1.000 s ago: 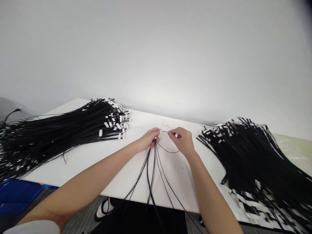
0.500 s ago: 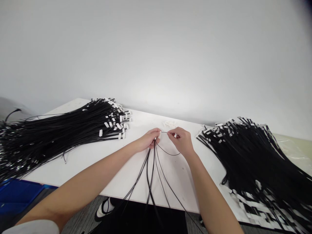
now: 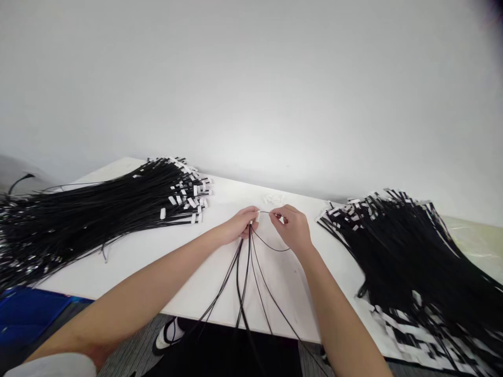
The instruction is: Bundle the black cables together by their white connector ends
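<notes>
- Nearest, a black-and-white shoe (image 3: 167, 337) shows below the near edge of the white counter (image 3: 228, 188); a blue item (image 3: 31, 317) lies at the far left.
- Black cables (image 3: 249, 243) fan from beneath the left hand, across the counter and over its near edge.
- The left hand (image 3: 239, 222) has its grip closed on a small white connector (image 3: 258, 215), at the middle of the counter.
- The right hand (image 3: 291, 226), just beside it, has its grip pinched on a thin black wire (image 3: 264, 211), stretched between the two hands; the wire's tip is too small to make out.
- A large cable pile (image 3: 416, 246) with white ends spreads on the right; another cable pile (image 3: 106, 204) lies on the left.
- Just beyond the hands, loose white pieces (image 3: 273, 199) sit together.
- Farthest is a pale wall (image 3: 251, 78).
</notes>
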A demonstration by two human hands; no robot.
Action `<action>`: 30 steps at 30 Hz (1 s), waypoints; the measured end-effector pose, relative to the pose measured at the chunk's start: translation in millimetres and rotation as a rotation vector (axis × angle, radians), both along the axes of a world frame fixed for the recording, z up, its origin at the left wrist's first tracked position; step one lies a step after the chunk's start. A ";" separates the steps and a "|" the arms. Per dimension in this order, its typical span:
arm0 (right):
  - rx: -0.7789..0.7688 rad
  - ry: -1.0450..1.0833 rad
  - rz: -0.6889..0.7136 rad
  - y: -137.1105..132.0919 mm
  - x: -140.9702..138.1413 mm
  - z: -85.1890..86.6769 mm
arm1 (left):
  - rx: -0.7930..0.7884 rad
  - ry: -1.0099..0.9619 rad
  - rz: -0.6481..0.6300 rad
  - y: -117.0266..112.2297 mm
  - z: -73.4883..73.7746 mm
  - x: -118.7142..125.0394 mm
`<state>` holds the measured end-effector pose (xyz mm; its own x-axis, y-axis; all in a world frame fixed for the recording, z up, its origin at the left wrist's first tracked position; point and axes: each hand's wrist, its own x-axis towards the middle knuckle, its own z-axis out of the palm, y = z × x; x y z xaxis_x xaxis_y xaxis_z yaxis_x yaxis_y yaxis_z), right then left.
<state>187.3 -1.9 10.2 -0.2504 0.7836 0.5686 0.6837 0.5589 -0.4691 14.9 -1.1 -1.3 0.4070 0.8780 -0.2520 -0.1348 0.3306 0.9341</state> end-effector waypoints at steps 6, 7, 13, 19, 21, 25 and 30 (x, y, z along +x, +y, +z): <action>0.311 -0.111 0.061 -6.1 -5.6 2.7 | -0.088 -0.005 0.059 2.5 -0.6 1.1; 0.295 -0.138 0.153 -8.1 -6.9 2.9 | -0.096 -0.009 0.071 2.9 -0.9 1.1; 0.201 -0.261 0.440 -17.2 -17.2 -1.3 | -0.077 0.004 0.119 4.5 -3.5 1.9; 0.172 -0.267 0.431 -14.6 -17.3 -3.1 | -0.107 0.014 0.126 2.2 1.2 2.8; 0.155 -0.247 0.443 -14.1 -15.7 -2.3 | -0.105 0.007 0.130 1.8 1.9 2.8; 0.072 -0.152 0.433 -14.7 -13.1 0.3 | -0.111 0.003 0.127 2.6 0.8 2.1; -0.069 0.065 0.388 -13.4 -12.3 2.3 | -0.131 0.013 0.097 3.0 1.4 1.9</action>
